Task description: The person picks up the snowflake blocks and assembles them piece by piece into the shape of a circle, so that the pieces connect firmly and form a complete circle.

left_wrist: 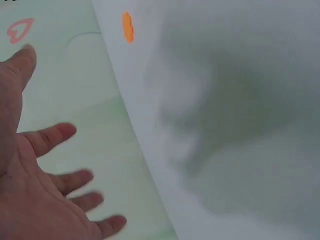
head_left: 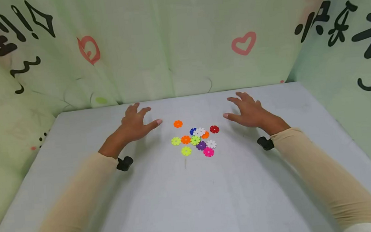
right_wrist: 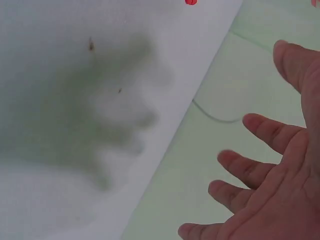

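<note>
Several small notched plastic discs lie in a loose cluster on the white table, some overlapping. Among them are an orange disc (head_left: 178,124) at the far side, a red disc (head_left: 214,129) at the right, a pink disc (head_left: 209,152) at the near side and a purple disc (head_left: 201,146). To the left of the cluster my left hand (head_left: 134,124) hovers over the table, fingers spread, holding nothing. My right hand (head_left: 248,111) mirrors it on the right side, nearest the red disc, also spread and holding nothing. Both hands cast shadows on the tabletop.
The white table (head_left: 193,207) reaches back to a pale green curtain (head_left: 192,38) printed with hearts and black characters. Curtain also hangs along the left and right sides. A black strap piece (head_left: 125,163) sits at the left wrist, another black piece (head_left: 265,143) at the right.
</note>
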`<action>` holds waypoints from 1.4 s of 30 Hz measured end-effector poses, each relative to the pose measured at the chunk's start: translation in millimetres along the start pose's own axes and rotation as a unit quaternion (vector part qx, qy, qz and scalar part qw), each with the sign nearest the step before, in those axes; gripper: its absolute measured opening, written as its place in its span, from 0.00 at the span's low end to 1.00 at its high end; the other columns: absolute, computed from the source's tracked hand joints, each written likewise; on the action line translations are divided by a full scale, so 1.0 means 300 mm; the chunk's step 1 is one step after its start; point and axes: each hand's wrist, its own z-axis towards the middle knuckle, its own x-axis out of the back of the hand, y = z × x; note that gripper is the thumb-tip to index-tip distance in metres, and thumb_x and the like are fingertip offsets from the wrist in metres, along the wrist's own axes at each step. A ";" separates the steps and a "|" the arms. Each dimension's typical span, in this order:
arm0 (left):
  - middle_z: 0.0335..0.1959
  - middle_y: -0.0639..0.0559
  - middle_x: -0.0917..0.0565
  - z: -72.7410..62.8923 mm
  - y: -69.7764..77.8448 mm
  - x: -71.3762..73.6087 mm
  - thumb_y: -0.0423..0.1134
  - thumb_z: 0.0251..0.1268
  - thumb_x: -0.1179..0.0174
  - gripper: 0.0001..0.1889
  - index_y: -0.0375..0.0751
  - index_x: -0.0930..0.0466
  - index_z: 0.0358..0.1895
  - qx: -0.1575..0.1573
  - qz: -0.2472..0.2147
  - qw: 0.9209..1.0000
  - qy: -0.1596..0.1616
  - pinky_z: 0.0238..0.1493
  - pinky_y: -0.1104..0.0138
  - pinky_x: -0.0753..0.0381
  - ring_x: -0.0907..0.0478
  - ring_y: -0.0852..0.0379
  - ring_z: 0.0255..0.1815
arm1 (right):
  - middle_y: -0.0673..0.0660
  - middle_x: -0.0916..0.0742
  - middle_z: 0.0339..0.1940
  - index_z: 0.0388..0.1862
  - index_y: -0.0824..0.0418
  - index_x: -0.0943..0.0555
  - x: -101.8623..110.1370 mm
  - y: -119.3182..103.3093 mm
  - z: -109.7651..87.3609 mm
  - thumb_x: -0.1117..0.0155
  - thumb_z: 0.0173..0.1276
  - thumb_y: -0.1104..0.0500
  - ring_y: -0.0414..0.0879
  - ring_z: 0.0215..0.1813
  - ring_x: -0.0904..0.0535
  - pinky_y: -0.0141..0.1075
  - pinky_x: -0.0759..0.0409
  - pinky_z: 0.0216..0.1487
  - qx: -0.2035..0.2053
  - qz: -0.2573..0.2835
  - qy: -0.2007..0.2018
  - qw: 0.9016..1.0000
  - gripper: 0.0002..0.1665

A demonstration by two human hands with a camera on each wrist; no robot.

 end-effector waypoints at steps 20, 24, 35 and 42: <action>0.51 0.46 0.21 0.022 0.081 -0.173 0.42 0.66 0.36 0.25 0.38 0.26 0.63 -0.001 -0.268 0.956 -0.116 0.44 0.64 0.20 0.22 0.51 0.46 | 0.59 0.17 0.52 0.57 0.63 0.19 -0.158 -0.119 0.034 0.37 0.70 0.59 0.53 0.54 0.23 0.46 0.23 0.55 0.034 0.224 -0.007 0.974 0.18; 0.48 0.47 0.20 0.025 0.096 -0.199 0.40 0.62 0.33 0.24 0.37 0.24 0.61 -0.002 -0.266 0.958 -0.110 0.44 0.66 0.21 0.24 0.51 0.46 | 0.59 0.18 0.53 0.58 0.62 0.19 -0.179 -0.147 0.039 0.37 0.70 0.60 0.53 0.52 0.23 0.44 0.22 0.53 0.030 0.235 -0.027 0.971 0.19; 0.43 0.47 0.20 0.045 0.112 -0.237 0.32 0.55 0.29 0.24 0.34 0.20 0.57 -0.020 -0.209 0.972 -0.104 0.48 0.66 0.24 0.27 0.51 0.44 | 0.57 0.17 0.49 0.57 0.63 0.19 -0.219 -0.200 0.058 0.35 0.68 0.59 0.51 0.48 0.26 0.41 0.23 0.50 0.066 0.190 -0.036 0.979 0.20; 0.42 0.49 0.17 0.043 0.134 -0.236 0.33 0.57 0.30 0.17 0.35 0.15 0.51 -0.015 -0.171 0.979 -0.110 0.45 0.65 0.23 0.26 0.51 0.42 | 0.56 0.19 0.41 0.58 0.62 0.19 -0.219 -0.218 0.060 0.30 0.65 0.56 0.50 0.45 0.26 0.39 0.24 0.44 0.046 0.142 -0.061 0.987 0.24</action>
